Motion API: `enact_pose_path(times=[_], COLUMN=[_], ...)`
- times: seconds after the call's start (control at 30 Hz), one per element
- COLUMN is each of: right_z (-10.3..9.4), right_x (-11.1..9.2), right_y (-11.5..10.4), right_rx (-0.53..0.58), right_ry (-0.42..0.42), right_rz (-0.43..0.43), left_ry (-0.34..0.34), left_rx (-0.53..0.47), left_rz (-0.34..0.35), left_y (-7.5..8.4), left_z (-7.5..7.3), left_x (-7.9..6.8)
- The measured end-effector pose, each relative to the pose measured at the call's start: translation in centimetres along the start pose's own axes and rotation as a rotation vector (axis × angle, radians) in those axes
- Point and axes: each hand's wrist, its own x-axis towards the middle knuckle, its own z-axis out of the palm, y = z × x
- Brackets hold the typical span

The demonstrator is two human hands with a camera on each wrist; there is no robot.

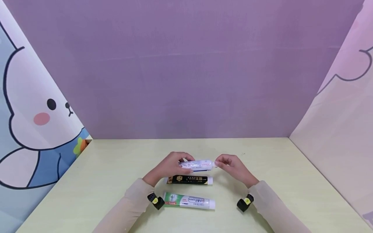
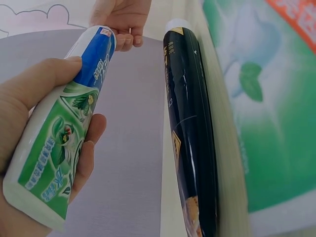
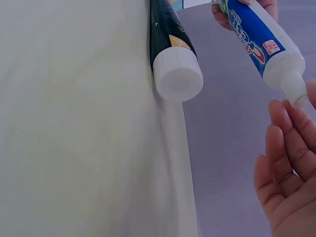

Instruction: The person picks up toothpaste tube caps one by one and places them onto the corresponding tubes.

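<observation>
My left hand [image 1: 172,165] grips the body of a white, blue and green toothpaste tube [image 1: 199,165], thumb on one side and fingers around the other. The tube is held above the table, its narrow end toward my right hand [image 1: 234,166]. In the right wrist view, the thumb and fingertips of that hand pinch the small white cap [image 3: 294,88] at the tube's tip. Just nearer than the held tube lies a black toothpaste tube [image 1: 189,180] with a white cap. Closer still is a green and white toothpaste tube [image 1: 189,201], also capped.
The pale wooden table [image 1: 116,161] carries the two lying tubes, their caps pointing right. A purple panel [image 1: 186,71] rises behind its far edge. Printed cartoon panels [image 1: 38,97] stand along the left and right sides.
</observation>
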Motion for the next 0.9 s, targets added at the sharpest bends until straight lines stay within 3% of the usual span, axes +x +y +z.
enact_pose_path(times=[0.2,0.33,0.6,0.9], right_z=[0.0,0.1,0.3,0.1], right_x=[-0.8,-1.2,-0.7,-0.8], right_y=[-3.1,-4.1,-1.8,-1.3], right_rx=[-0.019,-0.042,-0.074,-0.072], right_ry=[0.014,0.031,0.047,-0.019], right_rz=[-0.056,-0.087,-0.029,-0.001], left_ry=[0.005,0.004,-0.006,-0.03], left_rx=[-0.01,-0.007,-0.022,0.004], left_rz=[0.003,0.021,-0.008,-0.022], left_y=[-0.2,-0.3,0.0,0.4], left_z=[-0.2,-0.4,-0.4,-0.3], left_x=[-0.4,-0.5,-0.5,-0.9])
